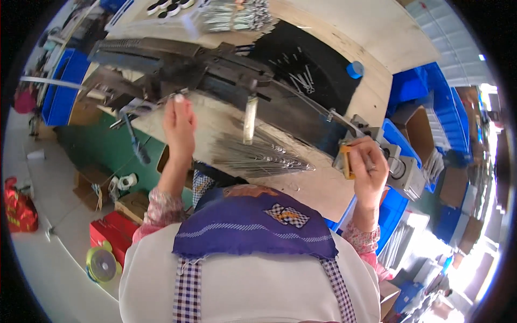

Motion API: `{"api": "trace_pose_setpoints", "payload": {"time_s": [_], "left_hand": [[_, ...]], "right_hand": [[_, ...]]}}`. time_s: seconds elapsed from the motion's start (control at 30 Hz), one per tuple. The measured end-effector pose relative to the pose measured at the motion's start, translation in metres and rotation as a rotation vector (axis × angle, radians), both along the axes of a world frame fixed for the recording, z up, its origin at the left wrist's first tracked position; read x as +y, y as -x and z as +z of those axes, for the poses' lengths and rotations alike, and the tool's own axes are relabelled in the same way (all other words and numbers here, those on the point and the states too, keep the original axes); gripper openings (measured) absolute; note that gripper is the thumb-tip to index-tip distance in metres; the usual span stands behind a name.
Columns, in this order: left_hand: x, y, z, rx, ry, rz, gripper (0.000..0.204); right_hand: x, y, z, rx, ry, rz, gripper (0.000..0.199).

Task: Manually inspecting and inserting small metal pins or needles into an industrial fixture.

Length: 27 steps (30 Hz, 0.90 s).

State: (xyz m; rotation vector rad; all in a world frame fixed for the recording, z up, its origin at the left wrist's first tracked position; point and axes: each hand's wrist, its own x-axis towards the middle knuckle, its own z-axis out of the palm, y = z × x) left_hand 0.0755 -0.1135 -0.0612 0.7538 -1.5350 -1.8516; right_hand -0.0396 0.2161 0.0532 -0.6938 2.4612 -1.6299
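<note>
head view: left hand [179,123] pinches a thin rod; right hand [369,168] clamps a yellow tool [347,161].

Workshop, wooden workbench [344,37], metal rods [253,156], blue bins [59,86]

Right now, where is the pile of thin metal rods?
In the head view, the pile of thin metal rods lies mid-table on the wooden table, between the hands.

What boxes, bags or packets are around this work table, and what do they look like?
Red box: on the floor, lower left, rectangular.
Red bag: floor at far left, yellow markings.
Brown cardboard boxes: floor beside the table, open.
Blue crates: left of the table, rectangular plastic.
Blue crates: right of the table, stacked.
</note>
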Motion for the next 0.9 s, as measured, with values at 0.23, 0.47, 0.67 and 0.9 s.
{"api": "trace_pose_setpoints", "payload": {"time_s": [0.23, 0.47, 0.67, 0.9], "left_hand": [[0.134, 0.093, 0.057, -0.08, -0.582, -1.062, 0.027], [0.135, 0.088, 0.047, 0.022, -0.498, -0.584, 0.024], [0.126, 0.09, 0.046, 0.03, -0.482, -0.583, 0.029], [0.125, 0.086, 0.054, 0.045, -0.564, -0.536, 0.031]], "right_hand": [[-0.011, 0.018, 0.015, 0.032, 0.152, -0.104, 0.01], [-0.004, 0.034, 0.02, 0.324, -0.134, -0.255, 0.012], [-0.092, 0.091, -0.024, 0.388, -0.42, 0.451, 0.022], [-0.08, 0.087, -0.002, -0.235, -0.209, 0.426, 0.028]]}}
